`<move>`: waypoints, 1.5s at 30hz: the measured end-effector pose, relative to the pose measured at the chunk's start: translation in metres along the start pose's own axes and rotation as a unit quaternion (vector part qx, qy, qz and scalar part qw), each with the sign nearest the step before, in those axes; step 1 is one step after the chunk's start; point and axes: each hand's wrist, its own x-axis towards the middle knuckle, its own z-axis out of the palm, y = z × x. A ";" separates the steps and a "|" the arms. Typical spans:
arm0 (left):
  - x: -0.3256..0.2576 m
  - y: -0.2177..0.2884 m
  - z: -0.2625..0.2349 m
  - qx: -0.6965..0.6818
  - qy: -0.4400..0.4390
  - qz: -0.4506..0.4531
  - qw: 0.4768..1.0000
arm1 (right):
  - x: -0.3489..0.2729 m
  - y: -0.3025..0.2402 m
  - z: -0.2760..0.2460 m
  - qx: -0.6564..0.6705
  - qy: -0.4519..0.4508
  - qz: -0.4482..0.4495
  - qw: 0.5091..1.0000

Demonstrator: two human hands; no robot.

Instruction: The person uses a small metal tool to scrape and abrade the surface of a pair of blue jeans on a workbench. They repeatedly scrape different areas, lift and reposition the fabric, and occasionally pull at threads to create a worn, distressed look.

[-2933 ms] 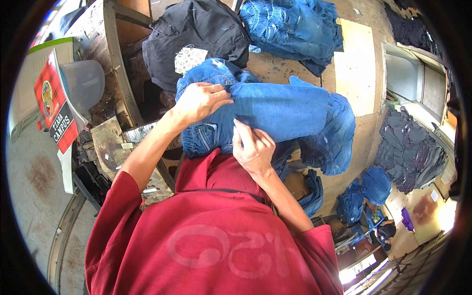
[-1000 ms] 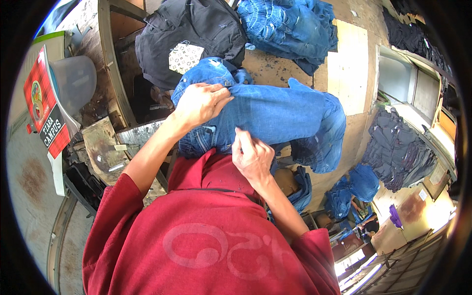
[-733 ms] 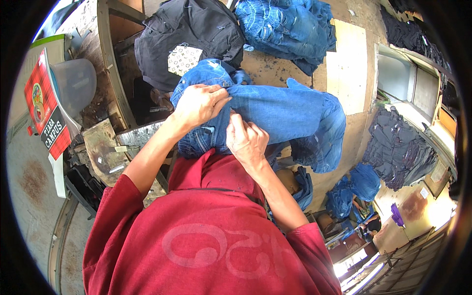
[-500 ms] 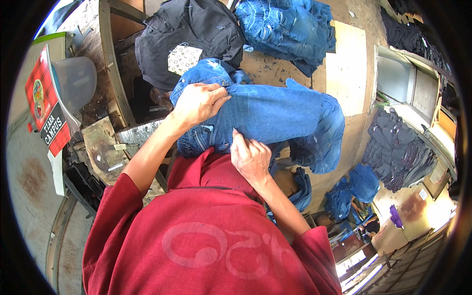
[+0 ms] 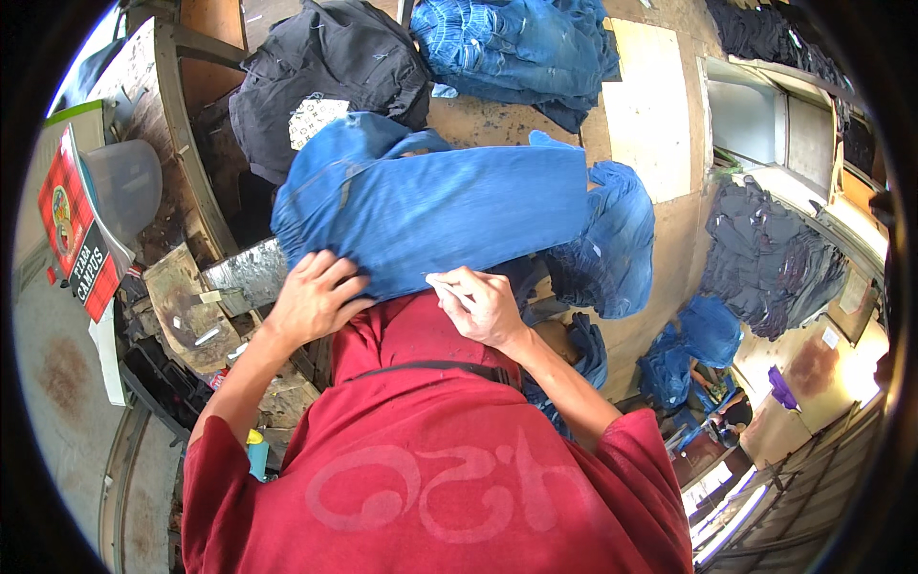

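A pair of blue jeans lies across in front of me, one leg stretched to the right and its near edge by my lap. My left hand curls its fingers over the near left edge of the denim. At the near edge, right of it, my right hand is closed in a pinch. A small pale bit shows at its fingertips, too small to name. More faded denim hangs in folds beyond the right end of the stretched leg.
Behind the jeans sit a black garment heap and a blue denim pile. Dark folded garments are stacked at right, with blue denim nearer. A red plaid bag and a wooden frame stand left.
My left hand has moved from the top of the jeans down to their near left edge. The denim has turned and spread leftward. My right hand stays pinched near the near edge.
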 end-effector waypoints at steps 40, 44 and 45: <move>0.264 -0.105 0.055 -0.141 0.021 0.049 0.989 | 0.037 0.018 -0.032 -0.342 0.162 -0.015 0.926; 0.263 -0.105 0.058 -0.144 0.029 0.045 0.988 | 0.060 0.027 -0.034 -0.283 0.198 -0.002 0.938; 0.263 -0.105 0.058 -0.146 0.030 0.043 0.988 | 0.071 0.032 -0.034 -0.292 0.183 0.007 0.939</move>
